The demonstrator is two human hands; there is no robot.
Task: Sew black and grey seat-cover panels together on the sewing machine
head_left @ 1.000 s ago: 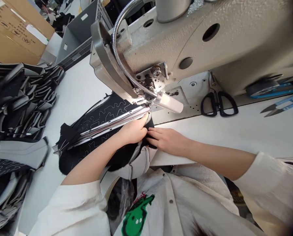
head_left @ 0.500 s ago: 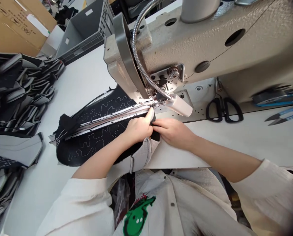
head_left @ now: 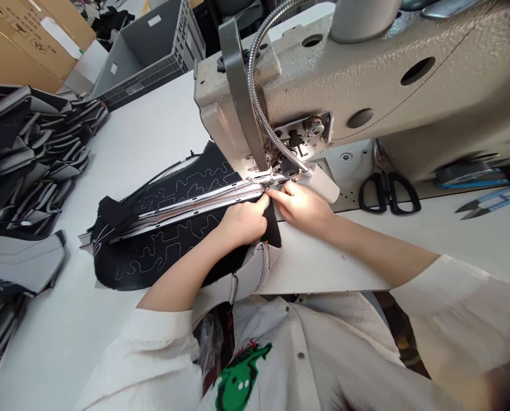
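Note:
A black mesh shoe upper (head_left: 161, 251) with white wavy stitching lies on the white sewing table, and its grey padded panel (head_left: 255, 271) curls toward my body. A pale strip with long seams (head_left: 195, 205) runs across it and into the sewing machine's presser foot (head_left: 272, 181). My left hand (head_left: 244, 221) grips the upper just before the foot. My right hand (head_left: 300, 206) pinches the fabric edge from the other side, its fingertips meeting those of my left hand. The needle is hidden by the machine parts and the strip.
A beige sewing machine head (head_left: 366, 74) with a gooseneck lamp (head_left: 263, 85) stands above my hands. Black-handled scissors (head_left: 387, 193) and blue thread snips (head_left: 492, 201) lie to the right. Stacked cut pieces (head_left: 28, 154), a grey crate (head_left: 148, 57) and a cardboard box (head_left: 24, 40) are at the left.
My right hand has moved up toward the presser foot and now pinches the fabric beside my left hand. The upper has shifted slightly left, and the view has swung with my head.

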